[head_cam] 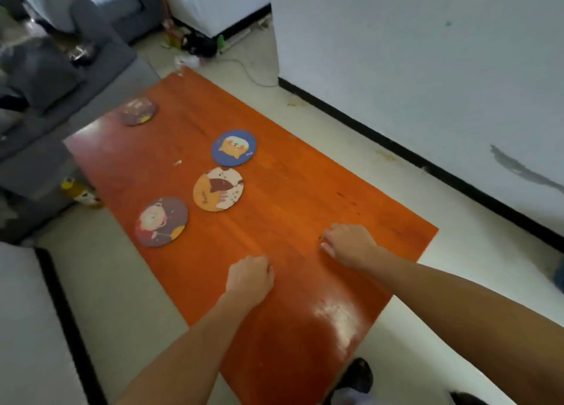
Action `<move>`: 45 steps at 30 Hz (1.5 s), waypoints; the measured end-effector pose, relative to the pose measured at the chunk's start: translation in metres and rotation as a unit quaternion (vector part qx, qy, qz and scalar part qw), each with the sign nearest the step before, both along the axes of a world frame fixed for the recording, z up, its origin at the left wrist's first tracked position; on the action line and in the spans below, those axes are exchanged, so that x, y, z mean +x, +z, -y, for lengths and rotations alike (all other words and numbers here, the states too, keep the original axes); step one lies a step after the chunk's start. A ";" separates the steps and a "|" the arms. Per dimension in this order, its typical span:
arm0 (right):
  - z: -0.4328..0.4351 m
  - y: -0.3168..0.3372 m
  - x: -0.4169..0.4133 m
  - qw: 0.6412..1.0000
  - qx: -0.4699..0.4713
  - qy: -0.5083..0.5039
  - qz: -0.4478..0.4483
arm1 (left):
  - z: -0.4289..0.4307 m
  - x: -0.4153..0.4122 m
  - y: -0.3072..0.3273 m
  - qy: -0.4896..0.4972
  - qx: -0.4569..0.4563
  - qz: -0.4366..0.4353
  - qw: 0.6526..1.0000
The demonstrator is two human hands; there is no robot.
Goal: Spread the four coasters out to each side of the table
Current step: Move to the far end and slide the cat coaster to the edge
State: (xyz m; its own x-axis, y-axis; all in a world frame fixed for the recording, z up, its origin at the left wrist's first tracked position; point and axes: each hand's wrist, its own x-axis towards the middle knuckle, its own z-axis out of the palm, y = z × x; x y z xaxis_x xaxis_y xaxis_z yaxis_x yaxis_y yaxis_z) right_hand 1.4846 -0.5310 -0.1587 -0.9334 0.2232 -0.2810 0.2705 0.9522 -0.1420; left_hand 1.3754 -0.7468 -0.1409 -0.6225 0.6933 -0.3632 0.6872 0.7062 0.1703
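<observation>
Orange lacquered wood fills the middle of my view: a long table (305, 197) running away from me at a slant, glossy near the close end. Four round coasters lie flat on it. Farthest off, near the far left corner, I see a dull purple coaster (139, 111), blurred, well apart from the rest. Around the middle of the top sits a blue coaster (234, 147) with an orange cartoon face. Just beside it, closer to me, lies an orange-and-cream coaster (218, 189); the two are near each other but I see a thin strip of wood between them. Closer still and nearer the left edge lies a purple coaster (161, 221) with a pale cartoon figure, apart from its neighbour.

My left hand (250, 278) rests on the table top on the near half, curled loosely into a fist with the knuckles up; I see nothing in it. My right hand (348, 244) rests a little farther along and toward the right edge, fingers likewise tucked under, with a tiny dark speck at the knuckles that I cannot make out. Neither hand touches a coaster; both are well apart from them.

Grey sofa (61, 68) cushions stand past the left edge, and a white wall (427, 68) with a black skirting runs along the right.
</observation>
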 end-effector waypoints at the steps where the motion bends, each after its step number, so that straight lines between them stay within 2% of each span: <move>1: 0.003 0.002 -0.011 1.000 0.001 0.015 0.000 | 0.010 -0.001 0.001 0.025 0.006 -0.001 1.000; 8: 0.033 -0.009 -0.080 0.996 -0.006 0.093 0.001 | 0.059 0.009 -0.037 0.154 0.043 0.030 0.987; 14: 0.025 -0.028 -0.158 0.992 0.001 0.127 0.004 | 0.052 0.034 -0.082 0.236 0.024 -0.035 0.971; 22: 0.006 -0.052 -0.290 0.991 -0.040 0.129 -0.019 | 0.020 0.074 -0.121 0.367 0.038 -0.046 0.928; 26: 0.014 -0.065 -0.337 0.994 -0.081 0.075 0.001 | 0.020 0.073 -0.129 0.377 0.030 -0.051 0.924; 29: 0.027 -0.073 -0.358 0.997 -0.072 0.024 -0.011 | 0.018 0.075 -0.130 0.385 0.033 -0.051 0.921; 31: 0.032 -0.074 -0.368 0.997 -0.082 -0.010 -0.007 | 0.018 0.076 -0.130 0.388 0.026 -0.055 0.920; 35: 0.028 -0.072 -0.382 0.977 -0.189 -0.097 0.016 | 0.018 0.077 -0.130 0.391 0.017 -0.060 0.918; 38: 0.021 -0.071 -0.374 0.968 -0.228 -0.101 0.003 | 0.018 0.078 -0.131 0.390 0.015 -0.065 0.918; 42: 0.020 -0.063 -0.330 0.939 -0.312 -0.141 -0.030 | 0.018 0.077 -0.131 0.391 0.011 -0.064 0.918; 45: 0.021 -0.067 -0.267 0.920 -0.350 -0.178 -0.001 | 0.018 0.078 -0.131 0.388 0.001 -0.068 0.919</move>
State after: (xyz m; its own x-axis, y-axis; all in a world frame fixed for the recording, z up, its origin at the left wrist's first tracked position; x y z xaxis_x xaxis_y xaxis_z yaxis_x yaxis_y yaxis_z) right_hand 1.2178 -0.5516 -0.2253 -0.8371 0.2803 -0.4699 0.5461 0.4790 -0.6872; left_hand 1.4534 -0.7651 -0.2720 -0.9692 0.0214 -0.2453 -0.0088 0.9926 0.1214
